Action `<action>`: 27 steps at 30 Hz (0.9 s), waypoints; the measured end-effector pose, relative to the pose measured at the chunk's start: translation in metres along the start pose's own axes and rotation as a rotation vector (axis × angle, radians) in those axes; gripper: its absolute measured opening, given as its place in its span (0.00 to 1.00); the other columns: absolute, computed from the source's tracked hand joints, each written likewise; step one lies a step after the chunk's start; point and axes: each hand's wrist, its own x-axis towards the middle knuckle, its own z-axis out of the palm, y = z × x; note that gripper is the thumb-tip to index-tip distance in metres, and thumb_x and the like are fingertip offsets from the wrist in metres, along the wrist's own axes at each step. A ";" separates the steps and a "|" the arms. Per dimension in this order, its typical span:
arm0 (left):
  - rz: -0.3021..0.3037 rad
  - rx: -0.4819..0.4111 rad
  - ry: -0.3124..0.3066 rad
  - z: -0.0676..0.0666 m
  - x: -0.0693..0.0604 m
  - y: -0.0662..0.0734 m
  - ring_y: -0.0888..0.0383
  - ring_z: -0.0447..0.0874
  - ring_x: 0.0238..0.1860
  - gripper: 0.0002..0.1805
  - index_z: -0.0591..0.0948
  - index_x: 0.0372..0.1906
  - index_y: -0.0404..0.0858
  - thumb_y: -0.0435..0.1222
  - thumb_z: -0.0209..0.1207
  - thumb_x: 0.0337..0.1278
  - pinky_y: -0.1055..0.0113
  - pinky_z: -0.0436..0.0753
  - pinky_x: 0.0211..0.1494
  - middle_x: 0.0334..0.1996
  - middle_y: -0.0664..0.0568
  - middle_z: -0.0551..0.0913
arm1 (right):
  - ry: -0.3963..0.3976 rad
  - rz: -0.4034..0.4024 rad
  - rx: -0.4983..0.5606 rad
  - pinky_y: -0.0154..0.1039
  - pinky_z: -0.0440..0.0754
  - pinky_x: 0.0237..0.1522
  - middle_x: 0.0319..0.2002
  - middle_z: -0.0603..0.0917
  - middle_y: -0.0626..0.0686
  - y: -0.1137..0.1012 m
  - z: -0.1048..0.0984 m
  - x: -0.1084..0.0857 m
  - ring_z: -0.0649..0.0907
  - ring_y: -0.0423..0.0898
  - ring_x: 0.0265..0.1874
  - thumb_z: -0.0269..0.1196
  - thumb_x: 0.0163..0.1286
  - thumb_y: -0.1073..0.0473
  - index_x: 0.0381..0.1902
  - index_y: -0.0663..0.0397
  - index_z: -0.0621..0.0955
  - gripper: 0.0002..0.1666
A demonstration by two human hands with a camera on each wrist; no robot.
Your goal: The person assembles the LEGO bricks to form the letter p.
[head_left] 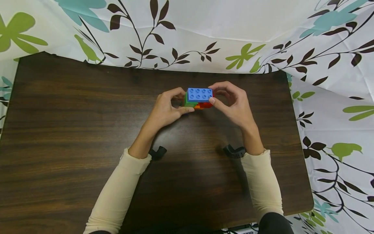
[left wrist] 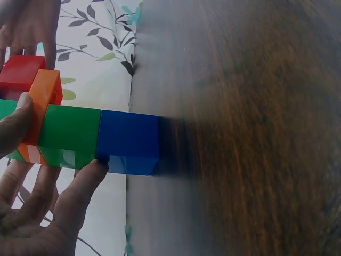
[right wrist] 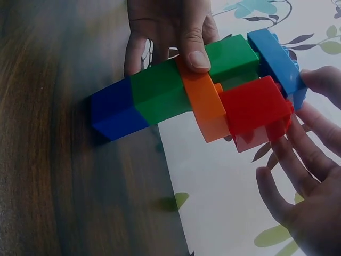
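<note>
A tower of large toy building bricks stands upright on the table. Its dark blue brick (left wrist: 128, 141) is lowest, with a green brick (left wrist: 69, 130) above it, then an orange brick (right wrist: 205, 109) jutting to one side. Over the orange one sit another green brick (right wrist: 233, 56) and a red brick (right wrist: 254, 104), side by side. A light blue brick (head_left: 200, 95) spans the top. My left hand (head_left: 165, 110) grips the tower, thumb across the orange brick. My right hand (head_left: 235, 102) pinches the light blue brick at its right end; whether that brick is fully seated, I cannot tell.
The dark wooden table (head_left: 73, 139) extends widely to the left of the hands. A white curtain (head_left: 198, 29) with leaf and bird prints hangs along the back and right edges. Dark wrist cameras, one a black mount (head_left: 234, 151), sit beneath both forearms.
</note>
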 end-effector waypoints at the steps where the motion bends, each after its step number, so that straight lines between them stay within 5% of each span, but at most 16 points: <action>1: 0.000 0.000 0.000 0.000 0.000 0.000 0.44 0.89 0.56 0.18 0.85 0.49 0.38 0.36 0.79 0.57 0.44 0.84 0.62 0.54 0.43 0.90 | 0.002 0.001 -0.008 0.40 0.82 0.66 0.54 0.88 0.42 -0.001 0.000 -0.001 0.83 0.50 0.54 0.67 0.67 0.76 0.58 0.74 0.82 0.21; 13: -0.007 0.000 0.004 -0.001 -0.001 0.000 0.45 0.88 0.56 0.18 0.86 0.48 0.39 0.37 0.80 0.57 0.46 0.84 0.61 0.53 0.44 0.91 | 0.018 -0.051 -0.070 0.43 0.80 0.68 0.61 0.84 0.54 -0.006 0.007 -0.005 0.81 0.50 0.61 0.70 0.66 0.73 0.63 0.67 0.82 0.27; 27: 0.006 0.005 0.006 0.000 0.000 0.000 0.44 0.88 0.57 0.18 0.86 0.48 0.39 0.37 0.80 0.57 0.44 0.83 0.65 0.54 0.43 0.90 | 0.032 -0.105 -0.137 0.45 0.77 0.62 0.57 0.88 0.59 -0.005 0.020 0.000 0.79 0.47 0.58 0.74 0.64 0.72 0.58 0.61 0.88 0.23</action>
